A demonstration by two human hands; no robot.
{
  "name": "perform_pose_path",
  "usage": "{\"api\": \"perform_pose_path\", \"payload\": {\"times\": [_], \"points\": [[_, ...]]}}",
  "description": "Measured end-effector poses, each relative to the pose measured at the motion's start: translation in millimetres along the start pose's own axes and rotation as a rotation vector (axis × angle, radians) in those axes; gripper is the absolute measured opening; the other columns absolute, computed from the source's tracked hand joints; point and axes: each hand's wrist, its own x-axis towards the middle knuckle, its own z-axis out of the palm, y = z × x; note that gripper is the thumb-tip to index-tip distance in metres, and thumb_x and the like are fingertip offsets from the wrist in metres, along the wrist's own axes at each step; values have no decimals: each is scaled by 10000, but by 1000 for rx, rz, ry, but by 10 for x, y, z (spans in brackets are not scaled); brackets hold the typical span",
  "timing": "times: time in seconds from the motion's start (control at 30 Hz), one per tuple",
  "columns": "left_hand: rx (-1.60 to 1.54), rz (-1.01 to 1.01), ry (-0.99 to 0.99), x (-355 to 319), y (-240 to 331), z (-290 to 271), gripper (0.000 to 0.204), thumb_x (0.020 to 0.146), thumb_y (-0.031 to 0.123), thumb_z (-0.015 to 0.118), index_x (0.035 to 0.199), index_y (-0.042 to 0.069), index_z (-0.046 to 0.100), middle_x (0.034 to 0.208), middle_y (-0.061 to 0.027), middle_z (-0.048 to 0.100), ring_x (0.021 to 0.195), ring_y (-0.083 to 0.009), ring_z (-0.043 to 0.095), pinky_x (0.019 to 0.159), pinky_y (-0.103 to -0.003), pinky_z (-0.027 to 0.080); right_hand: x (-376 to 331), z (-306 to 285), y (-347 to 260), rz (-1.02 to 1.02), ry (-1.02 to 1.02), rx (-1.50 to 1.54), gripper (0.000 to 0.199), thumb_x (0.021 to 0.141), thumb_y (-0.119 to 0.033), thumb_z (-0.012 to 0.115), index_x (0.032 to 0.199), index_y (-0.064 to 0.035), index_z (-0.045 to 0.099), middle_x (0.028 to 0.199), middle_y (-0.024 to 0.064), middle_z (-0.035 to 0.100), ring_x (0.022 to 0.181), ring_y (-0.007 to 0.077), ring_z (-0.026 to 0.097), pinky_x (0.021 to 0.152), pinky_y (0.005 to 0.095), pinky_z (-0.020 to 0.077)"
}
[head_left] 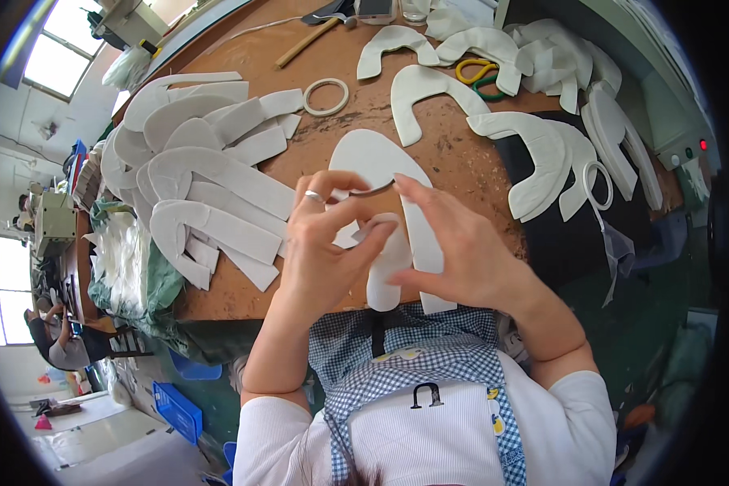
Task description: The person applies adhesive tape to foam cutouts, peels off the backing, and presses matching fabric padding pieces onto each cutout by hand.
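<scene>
My left hand (320,239), with a ring on one finger, is curled over the table. Its thumb and index finger close around the end of a white padded piece (390,263). A thin dark curved strip (373,191) spans from my left fingers to the fingertips of my right hand (462,247). The right hand grips the strip's end, its thumb held apart below, near the white piece. Under both hands lies a white U-shaped pad (368,150), partly hidden by them. I cannot make out what the dark strip is made of.
Many white U-shaped pads (219,166) overlap at the left. More pads (535,158) lie at the right, by scissors with yellow and green handles (479,77). A tape roll (326,97) and a hammer (309,42) lie farther back. A tape ring (598,185) hangs at right.
</scene>
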Motion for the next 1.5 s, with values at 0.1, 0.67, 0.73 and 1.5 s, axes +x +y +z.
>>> {"api": "perform_pose_path", "payload": {"times": [0.1,0.67,0.73,1.5], "points": [[-225,-170,-70,79,5,64,230,802,127,779,848,-11,600,897,-113,685,769,-210,662,685,-332,509,31,34,54,284,-106,269,565,867,-202,724,1340,14,503,1129,211,672,1013,329,680,884,405,536],[-928,-829,-232,-397,-273,392,300,957,239,698,1099,-24,667,845,-37,702,748,-100,655,669,-225,521,-89,185,538,616,37,585,137,990,-88,593,1035,31,641,801,27,667,695,33,565,622,232,486],[-957,-887,-212,-428,-315,357,248,937,173,717,1086,-21,670,859,-34,709,748,-79,648,664,-219,519,-75,133,531,609,55,489,134,992,-91,592,1020,30,643,779,30,663,666,35,561,584,233,480],[-597,-507,-57,-689,-451,411,478,1041,212,493,1465,9,403,1494,-223,452,1437,-340,387,1182,-448,288,139,-86,503,659,35,675,115,977,-99,623,999,12,644,781,-1,655,662,23,556,571,216,499]]}}
